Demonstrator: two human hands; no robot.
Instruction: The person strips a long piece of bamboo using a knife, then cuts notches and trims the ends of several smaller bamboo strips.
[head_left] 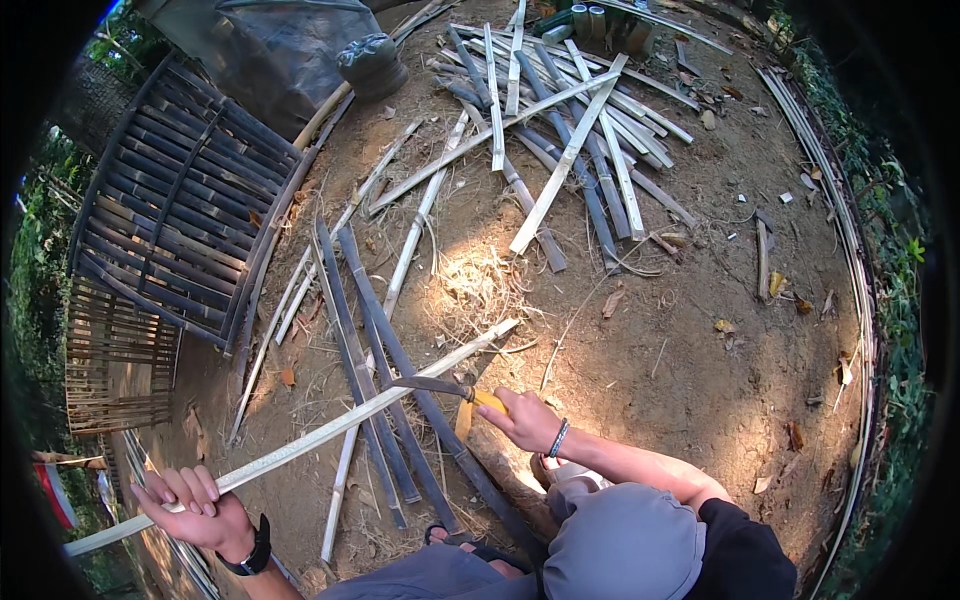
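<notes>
My left hand (205,512) is closed round the lower left part of a long, pale split-bamboo strip (310,437), which slants up to the right across the view. A dark watch is on that wrist. In my right hand (532,421), wearing a beaded bracelet, is the yellow handle of a knife (428,384) with a dark, curved blade. The blade lies against the strip, right of its middle. Several dark bamboo slats (372,330) lie on the ground beneath the strip. Pale shavings (475,285) are heaped just beyond its far end.
A pile of split bamboo strips (560,130) covers the ground ahead. On the left stands a dark bamboo slatted rack (190,190), with a tied plastic bag (372,65) beyond it. Long poles (835,215) run along the right side beside plants. A grey cap (625,545) shows at the lower edge.
</notes>
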